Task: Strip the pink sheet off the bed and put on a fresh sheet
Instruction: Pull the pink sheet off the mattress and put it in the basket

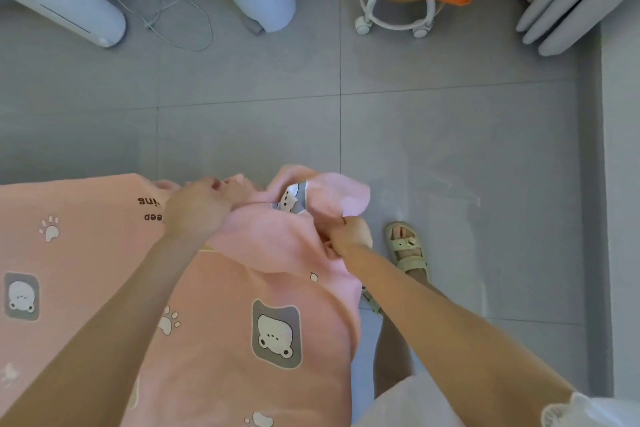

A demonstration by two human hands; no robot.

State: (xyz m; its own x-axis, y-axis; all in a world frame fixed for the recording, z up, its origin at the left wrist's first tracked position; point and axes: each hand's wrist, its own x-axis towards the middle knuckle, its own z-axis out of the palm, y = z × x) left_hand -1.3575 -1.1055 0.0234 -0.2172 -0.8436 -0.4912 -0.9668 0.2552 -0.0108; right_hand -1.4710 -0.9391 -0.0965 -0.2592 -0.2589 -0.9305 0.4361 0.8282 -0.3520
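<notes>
Head view: pink sheet (pixel 242 322) with bear and paw prints covers bed, bunched and lifted at bed's far right corner. Left hand (pixel 198 208) curled over bunched edge, gripping fabric. Right hand (pixel 350 235) fisted tight round fold beside corner. Sandalled foot (pixel 409 251) on grey floor (pixel 450 135) nearby.

Soft even daylight, faint shadows, wide-angle bending at edges, slight blur

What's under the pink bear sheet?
Left hand and right hand grip the pink sheet; only its paler underside shows. The bed beneath is covered.
</notes>
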